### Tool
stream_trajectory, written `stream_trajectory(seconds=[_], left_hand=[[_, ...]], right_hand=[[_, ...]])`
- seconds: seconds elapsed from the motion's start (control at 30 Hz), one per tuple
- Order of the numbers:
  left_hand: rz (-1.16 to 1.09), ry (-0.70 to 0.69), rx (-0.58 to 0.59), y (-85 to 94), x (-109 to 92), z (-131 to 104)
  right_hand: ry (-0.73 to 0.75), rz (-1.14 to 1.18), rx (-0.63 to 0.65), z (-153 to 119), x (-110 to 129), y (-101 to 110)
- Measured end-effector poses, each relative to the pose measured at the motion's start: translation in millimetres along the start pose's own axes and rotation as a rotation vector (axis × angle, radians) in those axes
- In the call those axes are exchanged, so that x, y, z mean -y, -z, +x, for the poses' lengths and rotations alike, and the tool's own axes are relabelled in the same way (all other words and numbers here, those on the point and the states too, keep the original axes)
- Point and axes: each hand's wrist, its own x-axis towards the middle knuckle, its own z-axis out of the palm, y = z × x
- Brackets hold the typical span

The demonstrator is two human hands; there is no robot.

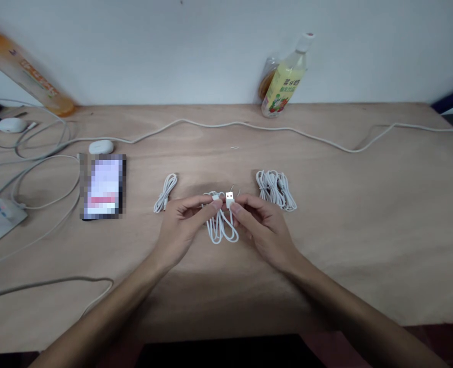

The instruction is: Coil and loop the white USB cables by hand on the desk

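Observation:
Between my two hands is a looped white USB cable [222,231], its coils hanging below the fingers. My left hand [184,220] pinches one end of it, a white connector partly covered by the thumb. With thumb and fingers, my right hand [262,222] grips the USB plug [230,200], whose metal tip points away from me. The two ends are held side by side. To the left of my left hand lies a single bundled white cable [166,193]. Just beyond my right hand rests a group of several bundled white cables [275,189].
A phone [104,186] and a white earbud case [101,147] lie on the left. A long white cord [234,123] crosses the wooden table's far side. By the wall stand a yellow drink bottle [285,82] and an orange bottle [30,74]. A power strip [0,220] sits far left.

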Motion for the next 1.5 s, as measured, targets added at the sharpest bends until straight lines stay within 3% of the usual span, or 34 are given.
stream_trajectory(seconds=[0.4, 0.93, 1.17, 1.5], left_hand=[[-0.088, -0.004, 0.010, 0.2, 4.3, 1.6], [-0.165, 0.033, 0.066, -0.3, 6.2, 2.1], [-0.323, 0.127, 0.105, -1.5, 3.9, -0.9], [-0.426, 0.190, -0.007, -3.3, 2.5, 0.5]], right_hand=[[0.021, -0.026, 0.010, 1.4, -2.2, 0.8], [-0.056, 0.074, -0.014, 1.4, -4.5, 0.1], [-0.053, 0.075, 0.004, 1.2, -1.9, -0.8], [0.001, 0.104, -0.163, 2.6, -5.4, 0.5]])
